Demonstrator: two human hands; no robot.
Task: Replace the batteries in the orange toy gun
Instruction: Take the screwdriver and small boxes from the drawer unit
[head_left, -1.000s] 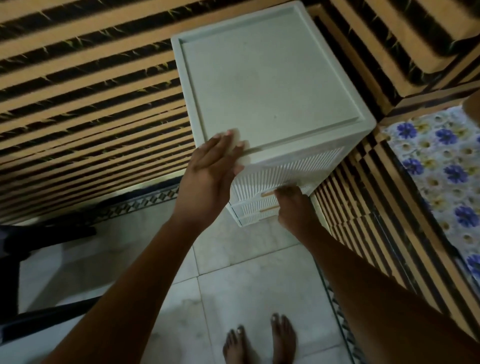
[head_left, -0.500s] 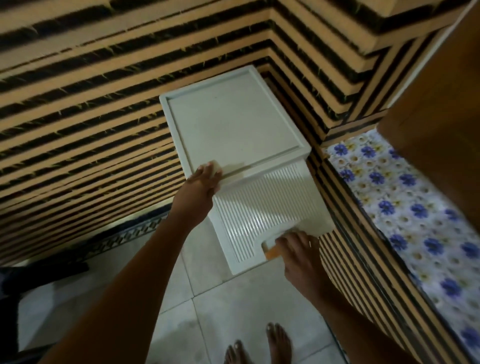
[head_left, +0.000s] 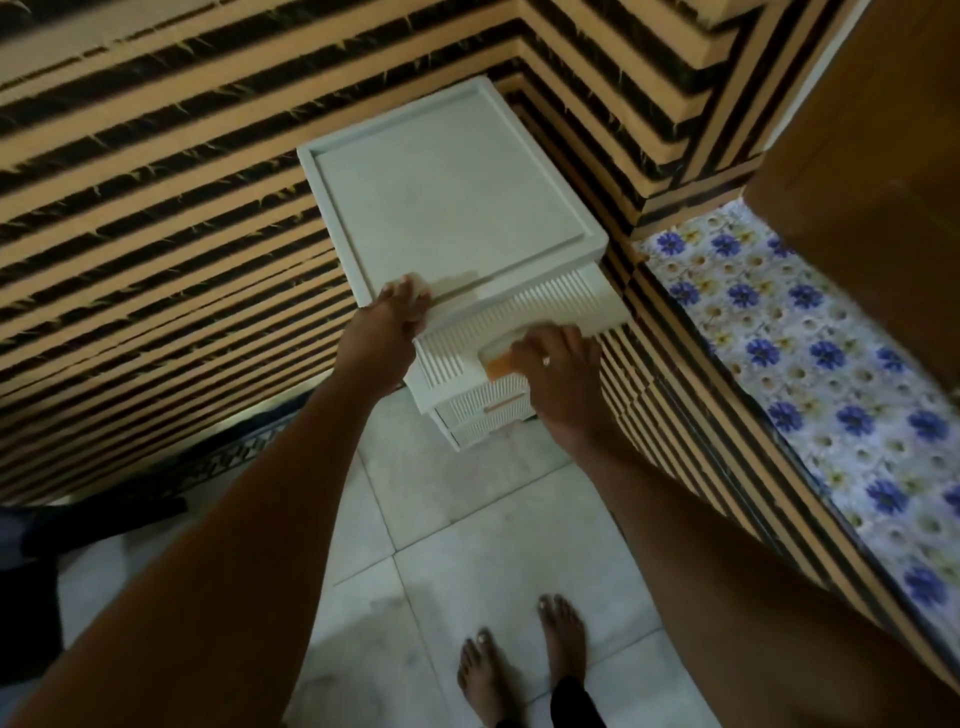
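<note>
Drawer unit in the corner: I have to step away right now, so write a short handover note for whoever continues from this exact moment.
Left hand: fingers rest on the front left edge of the white drawer unit, steadying it.
Right hand: on the orange handle of the top drawer, fingers curled at it.
The top drawer's ribbed front stands out from the unit; its inside is not visible. The two lower drawers look closed.
Done: nothing beyond reaching the unit. No orange toy gun or batteries are in view.
Left: find the gun and fresh batteries, then swap the batteries.
</note>
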